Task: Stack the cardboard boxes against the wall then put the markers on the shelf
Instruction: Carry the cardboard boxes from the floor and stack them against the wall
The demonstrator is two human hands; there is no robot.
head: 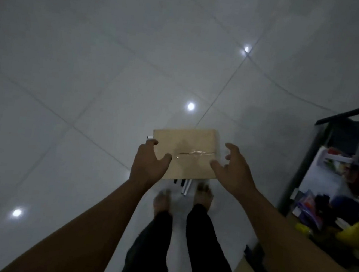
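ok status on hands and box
Left hand on box edge, grip unclear. Right hand open beside it, not touching. Markers poking out beneath box.

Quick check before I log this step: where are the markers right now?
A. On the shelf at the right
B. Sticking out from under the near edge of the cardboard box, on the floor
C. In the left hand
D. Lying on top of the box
B: the markers poke out from beneath the near edge of the cardboard box on the tiled floor, just ahead of the bare feet; neither hand holds them.
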